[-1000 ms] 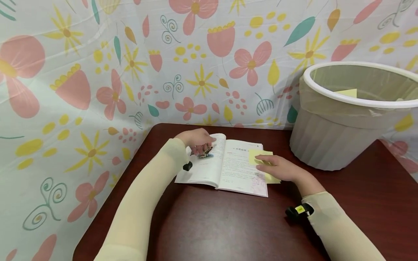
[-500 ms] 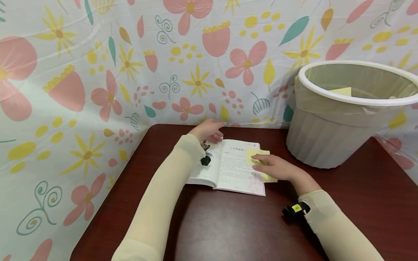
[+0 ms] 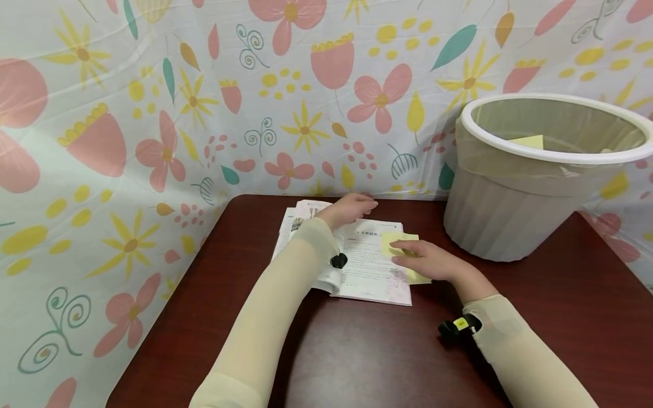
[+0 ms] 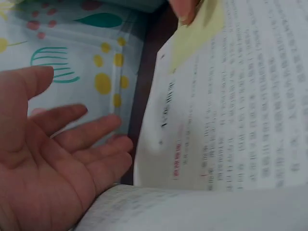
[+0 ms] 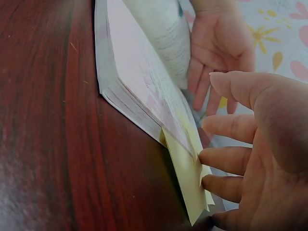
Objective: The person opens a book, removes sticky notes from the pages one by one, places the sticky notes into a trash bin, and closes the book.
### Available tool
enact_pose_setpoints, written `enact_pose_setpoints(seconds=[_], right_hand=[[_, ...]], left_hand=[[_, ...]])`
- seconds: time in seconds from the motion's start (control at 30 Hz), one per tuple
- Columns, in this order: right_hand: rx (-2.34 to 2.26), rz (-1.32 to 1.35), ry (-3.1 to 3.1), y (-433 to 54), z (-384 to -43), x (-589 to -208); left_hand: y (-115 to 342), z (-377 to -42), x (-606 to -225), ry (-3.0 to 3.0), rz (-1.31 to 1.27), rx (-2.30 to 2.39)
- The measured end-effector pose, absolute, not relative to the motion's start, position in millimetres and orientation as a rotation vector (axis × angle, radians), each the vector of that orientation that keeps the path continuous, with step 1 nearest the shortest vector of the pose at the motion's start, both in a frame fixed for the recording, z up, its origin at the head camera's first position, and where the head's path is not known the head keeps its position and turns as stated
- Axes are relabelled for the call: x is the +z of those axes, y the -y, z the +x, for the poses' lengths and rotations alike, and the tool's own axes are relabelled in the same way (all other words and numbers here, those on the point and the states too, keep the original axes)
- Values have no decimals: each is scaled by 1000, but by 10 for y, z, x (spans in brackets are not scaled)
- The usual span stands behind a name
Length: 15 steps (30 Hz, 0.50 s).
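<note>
An open book (image 3: 367, 266) lies on the table, its left pages curling up under my left forearm. My left hand (image 3: 349, 208) is above the book's top edge, fingers extended toward the right. In the left wrist view its palm lies beside the bent page (image 4: 192, 207). My right hand (image 3: 425, 259) rests on yellow paper slips (image 3: 418, 276) at the right page's edge. Its fingertips touch the slips (image 5: 187, 173) in the right wrist view, with the thumb held apart. My left sleeve hides much of the left page.
A grey bin (image 3: 510, 198) with a white rim and a plastic liner stands at the right; a yellow paper (image 3: 528, 141) shows inside it. Behind the dark red table (image 3: 357, 351) hangs a flowered cloth (image 3: 301, 85), which also runs along the left side.
My left hand has moved right across the book's top, from over the left page. Different left-hand pages now show, with the former ones lifted and curling. The right hand stays on the yellow slips.
</note>
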State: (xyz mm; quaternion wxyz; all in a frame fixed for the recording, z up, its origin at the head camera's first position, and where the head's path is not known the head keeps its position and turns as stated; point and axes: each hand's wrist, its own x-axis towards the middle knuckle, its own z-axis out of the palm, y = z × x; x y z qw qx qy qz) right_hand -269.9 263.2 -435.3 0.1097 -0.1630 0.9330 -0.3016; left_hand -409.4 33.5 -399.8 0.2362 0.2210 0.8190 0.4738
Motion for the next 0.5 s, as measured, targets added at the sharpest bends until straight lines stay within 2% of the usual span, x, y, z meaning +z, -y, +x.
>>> enact_pose_setpoints(seconds=[0.5], right_hand=[[-889, -333, -2803, -2768, -2762, -4357]], left_hand=[[-436, -3913, -4102, -2360, 897, 612]])
